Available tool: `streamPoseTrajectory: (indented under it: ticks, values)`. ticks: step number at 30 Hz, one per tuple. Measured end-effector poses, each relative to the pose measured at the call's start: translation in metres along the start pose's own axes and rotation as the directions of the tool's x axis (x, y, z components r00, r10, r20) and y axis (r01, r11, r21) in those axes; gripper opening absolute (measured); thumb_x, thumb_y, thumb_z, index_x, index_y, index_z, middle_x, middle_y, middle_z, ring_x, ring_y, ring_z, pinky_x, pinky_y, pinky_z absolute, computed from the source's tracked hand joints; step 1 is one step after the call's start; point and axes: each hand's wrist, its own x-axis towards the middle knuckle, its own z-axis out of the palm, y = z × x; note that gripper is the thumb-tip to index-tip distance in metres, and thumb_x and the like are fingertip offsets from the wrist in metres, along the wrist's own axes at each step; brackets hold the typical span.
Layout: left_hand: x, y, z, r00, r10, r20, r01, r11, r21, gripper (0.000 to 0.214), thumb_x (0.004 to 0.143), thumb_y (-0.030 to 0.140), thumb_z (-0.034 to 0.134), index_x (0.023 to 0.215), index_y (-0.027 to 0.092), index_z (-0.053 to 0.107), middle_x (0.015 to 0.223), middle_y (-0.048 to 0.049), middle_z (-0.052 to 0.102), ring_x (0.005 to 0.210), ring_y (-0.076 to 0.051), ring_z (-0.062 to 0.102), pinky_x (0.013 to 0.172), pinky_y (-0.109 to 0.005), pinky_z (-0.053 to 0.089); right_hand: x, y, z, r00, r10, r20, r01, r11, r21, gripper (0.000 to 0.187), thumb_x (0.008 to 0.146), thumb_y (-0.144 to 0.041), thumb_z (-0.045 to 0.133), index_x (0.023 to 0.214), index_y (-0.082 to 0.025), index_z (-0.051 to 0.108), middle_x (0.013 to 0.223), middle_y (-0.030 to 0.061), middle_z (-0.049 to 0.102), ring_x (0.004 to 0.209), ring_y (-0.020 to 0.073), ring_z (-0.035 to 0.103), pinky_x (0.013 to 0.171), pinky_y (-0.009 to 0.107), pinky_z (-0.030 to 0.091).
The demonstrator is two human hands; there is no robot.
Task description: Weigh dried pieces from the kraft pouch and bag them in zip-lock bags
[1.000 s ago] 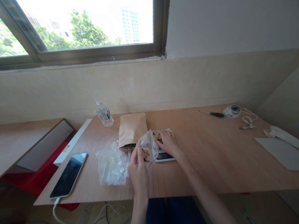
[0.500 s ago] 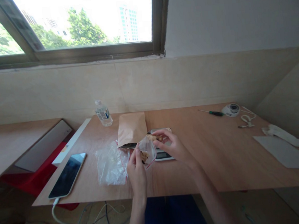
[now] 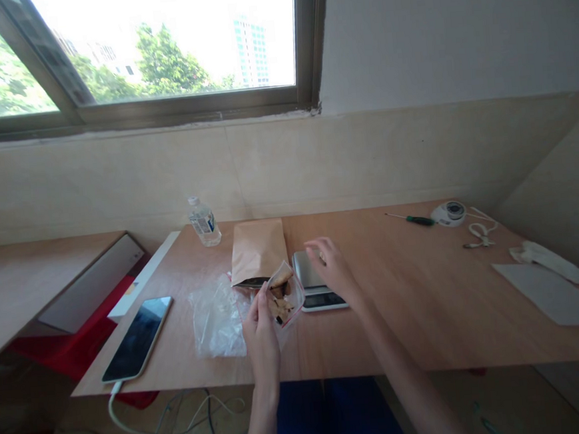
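A small clear zip bag [image 3: 296,297] with a red seal line holds several dried brown pieces [image 3: 280,308]. My left hand [image 3: 261,336] pinches the bag's left edge between thumb and fingers. A longer tan piece [image 3: 281,278] lies at the bag's mouth. My right hand [image 3: 334,267] is over the pan of a digital scale [image 3: 306,274], its fingers curved and apart. A small light-brown bit shows by those fingers, partly hidden; whether they touch it is unclear. Behind the zip bag lies a brown paper pouch [image 3: 259,249], its dark mouth facing me.
A larger clear plastic bag [image 3: 218,323] lies left of my left hand. Farther left is a phone [image 3: 139,339] with a white cable. A water bottle [image 3: 204,224] stands at the back. To the right are a screwdriver [image 3: 420,221], a white dome camera [image 3: 450,214] and white paper [image 3: 551,293].
My right hand has let go of the tan piece, which now lies in the mouth of the zip bag. That hand has moved up and right over the scale.
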Motion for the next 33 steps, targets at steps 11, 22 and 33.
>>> streamPoseTrajectory:
  ticks: [11, 22, 33]
  values:
    - [-0.001, -0.001, -0.001, 0.995, -0.021, 0.100, 0.027, 0.997, -0.065, 0.041, 0.081, 0.045, 0.051, 0.105, 0.018, 0.069, 0.110, -0.0080, 0.068, 0.107, -0.023, 0.058, 0.095, -0.035, 0.041, -0.007, 0.083, 0.028, 0.985, 0.144, 0.096, -0.099, 0.925, -0.367, 0.030, 0.081, -0.013, 0.048, 0.108, -0.016, 0.061, 0.110, 0.0131, 0.059, 0.102, 0.0258, 0.052, 0.088, 0.038, 0.040]
    - [0.001, -0.009, 0.007, 0.985, -0.097, 0.146, 0.120, 0.979, -0.162, 0.042, 0.079, 0.048, 0.055, 0.104, 0.017, 0.069, 0.112, -0.0092, 0.067, 0.108, -0.024, 0.059, 0.094, -0.035, 0.043, 0.002, 0.007, -0.013, 0.941, 0.339, 0.011, -0.258, 0.694, 0.672, 0.038, 0.080, -0.047, 0.057, 0.103, -0.017, 0.059, 0.097, 0.0085, 0.068, 0.078, 0.0175, 0.063, 0.062, 0.028, 0.050]
    - [0.006, 0.007, 0.004, 0.949, -0.245, 0.198, 0.296, 0.907, -0.300, 0.048, 0.071, 0.046, 0.061, 0.103, 0.012, 0.067, 0.110, -0.0150, 0.067, 0.108, -0.028, 0.060, 0.086, -0.038, 0.048, -0.013, -0.025, -0.028, 0.975, 0.129, 0.179, -0.206, 0.822, 0.530, 0.036, 0.090, -0.047, 0.042, 0.106, -0.022, 0.062, 0.114, 0.0058, 0.064, 0.108, 0.0200, 0.056, 0.095, 0.036, 0.042]
